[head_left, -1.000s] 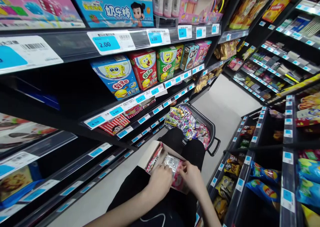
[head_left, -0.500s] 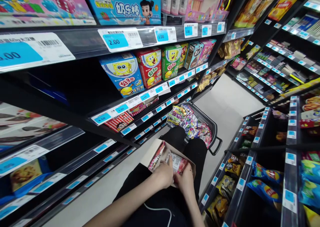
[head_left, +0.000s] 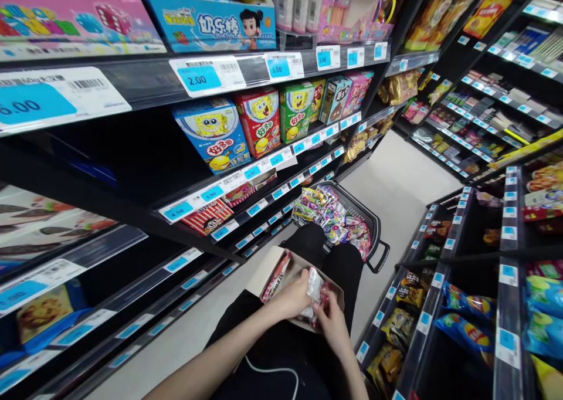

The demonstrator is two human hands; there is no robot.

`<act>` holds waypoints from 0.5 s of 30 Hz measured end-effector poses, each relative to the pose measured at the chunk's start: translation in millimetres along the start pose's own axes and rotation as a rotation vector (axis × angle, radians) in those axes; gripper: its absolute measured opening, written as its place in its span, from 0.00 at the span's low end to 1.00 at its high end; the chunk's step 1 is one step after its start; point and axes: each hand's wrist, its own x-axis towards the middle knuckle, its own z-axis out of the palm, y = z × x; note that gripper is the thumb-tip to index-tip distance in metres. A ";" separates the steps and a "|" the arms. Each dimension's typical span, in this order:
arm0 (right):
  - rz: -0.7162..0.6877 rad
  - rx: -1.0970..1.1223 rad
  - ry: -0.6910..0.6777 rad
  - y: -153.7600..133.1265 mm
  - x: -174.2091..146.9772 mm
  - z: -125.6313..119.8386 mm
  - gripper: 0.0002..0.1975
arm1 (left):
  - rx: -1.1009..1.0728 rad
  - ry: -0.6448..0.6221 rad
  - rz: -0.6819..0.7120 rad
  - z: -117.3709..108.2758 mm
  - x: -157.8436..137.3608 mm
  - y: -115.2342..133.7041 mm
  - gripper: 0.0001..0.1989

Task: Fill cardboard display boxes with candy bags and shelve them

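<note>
The packet [head_left: 314,285] sits pinched between the fingers of left hand [head_left: 294,299] and right hand [head_left: 332,322], shiny silver and red.

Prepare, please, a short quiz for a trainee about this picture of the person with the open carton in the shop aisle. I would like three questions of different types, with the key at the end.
1. Multiple choice: Where does the open carton rest?
(a) on a shelf
(b) on the person's lap
(c) on the floor

2. True or false: The red sponge-cartoon box stands between the blue sponge-cartoon box and the green sponge-cartoon box.

3. Fill in: At the fingertips of the left hand is a silvery ____.

Key: 1. b; 2. true; 3. packet.
</note>
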 end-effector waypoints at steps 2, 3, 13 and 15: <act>-0.030 0.023 0.039 -3.9 -4.6 -2.7 0.17 | -0.059 0.020 0.027 -1.2 -2.7 0.1 0.20; -0.044 0.029 0.069 -6.7 -7.9 -5.1 0.17 | -0.089 0.028 0.041 -2.7 -5.5 0.2 0.21; -0.071 0.550 0.224 -63.8 -56.9 -65.4 0.42 | -1.016 -0.134 0.387 -13.6 -62.4 26.0 0.50; -0.053 0.578 0.245 -69.5 -62.5 -72.0 0.42 | -1.029 -0.122 0.393 -13.6 -62.9 29.8 0.43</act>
